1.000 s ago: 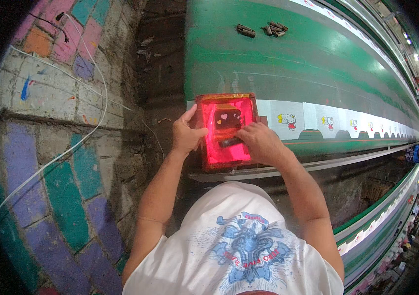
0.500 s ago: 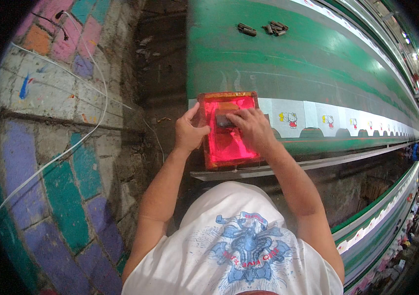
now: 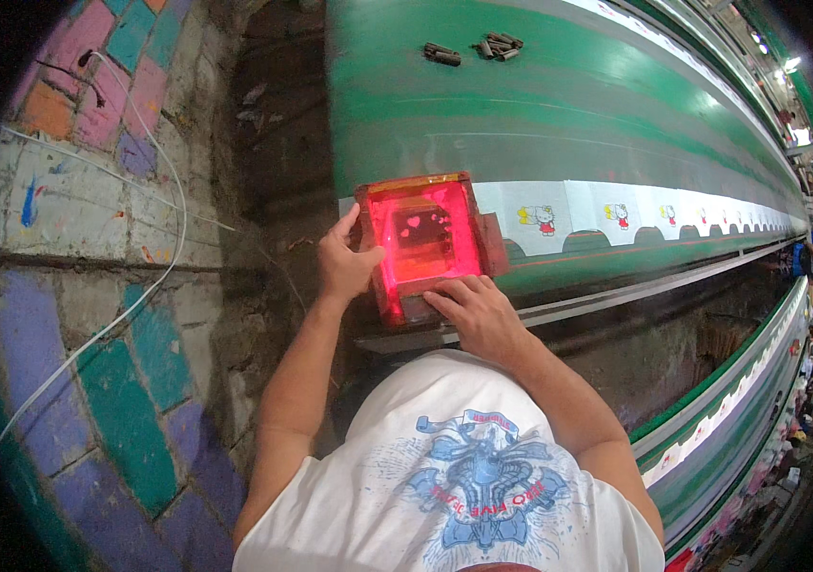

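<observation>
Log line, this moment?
left hand: gripping red frame, left edge | right hand: on dark block, frame's near end | printed strip: extends right of frame

The right hand point(image 3: 481, 315) has drawn the squeegee point(image 3: 414, 307) from the far part of the screen point(image 3: 416, 181) down to its near edge, beside the person's belly. The hearts point(image 3: 416, 222), covered half a second ago, show again, and a tab point(image 3: 493, 245) on the screen's right side (mostly behind the hand before) has come into plain sight.
</observation>
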A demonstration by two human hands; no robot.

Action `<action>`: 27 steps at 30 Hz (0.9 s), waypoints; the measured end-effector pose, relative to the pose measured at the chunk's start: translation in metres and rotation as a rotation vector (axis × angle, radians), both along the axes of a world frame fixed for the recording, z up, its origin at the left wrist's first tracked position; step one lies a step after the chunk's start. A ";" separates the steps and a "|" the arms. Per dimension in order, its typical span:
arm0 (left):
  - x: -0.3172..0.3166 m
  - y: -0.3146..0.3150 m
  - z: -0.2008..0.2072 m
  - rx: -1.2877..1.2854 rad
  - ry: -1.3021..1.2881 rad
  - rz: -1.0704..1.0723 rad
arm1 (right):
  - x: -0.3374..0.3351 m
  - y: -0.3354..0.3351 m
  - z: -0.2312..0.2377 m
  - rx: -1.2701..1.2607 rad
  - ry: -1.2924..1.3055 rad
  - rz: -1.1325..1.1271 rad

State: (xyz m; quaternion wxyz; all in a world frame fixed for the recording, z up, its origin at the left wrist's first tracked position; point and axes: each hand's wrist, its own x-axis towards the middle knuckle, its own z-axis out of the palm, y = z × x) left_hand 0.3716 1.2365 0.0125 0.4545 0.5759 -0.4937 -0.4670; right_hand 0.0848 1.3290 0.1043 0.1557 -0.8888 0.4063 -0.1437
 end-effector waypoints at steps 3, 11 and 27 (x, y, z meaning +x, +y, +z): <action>-0.001 -0.001 0.010 0.003 0.016 0.003 | -0.007 -0.006 -0.005 -0.013 -0.123 -0.001; -0.043 -0.001 0.024 -0.113 0.081 0.001 | -0.055 -0.003 -0.019 -0.107 -0.375 -0.087; -0.233 -0.019 0.020 0.078 0.278 0.007 | -0.268 -0.017 -0.029 -0.029 -0.569 -0.016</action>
